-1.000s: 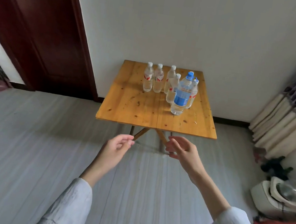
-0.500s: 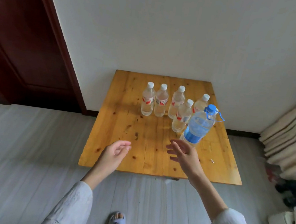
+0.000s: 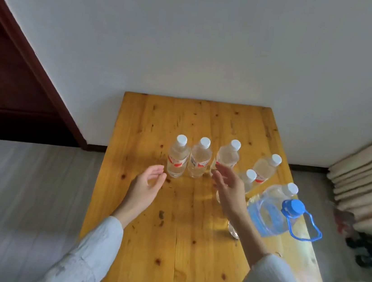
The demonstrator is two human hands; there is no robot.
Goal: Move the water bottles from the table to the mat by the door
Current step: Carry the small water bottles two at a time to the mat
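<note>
Clear, white-capped small water bottles [image 3: 178,157] with red labels stand upright on the wooden table [image 3: 145,230], beside a large blue-capped jug [image 3: 274,214]. Both left hand [image 3: 146,186] and right hand [image 3: 228,189] hover spread, empty, just before them.

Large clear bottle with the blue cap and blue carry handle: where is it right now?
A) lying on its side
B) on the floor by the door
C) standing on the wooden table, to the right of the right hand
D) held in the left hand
C: the large clear bottle with the blue cap and blue carry handle stands upright on the wooden table just right of the open right hand; the left hand is empty.
</note>
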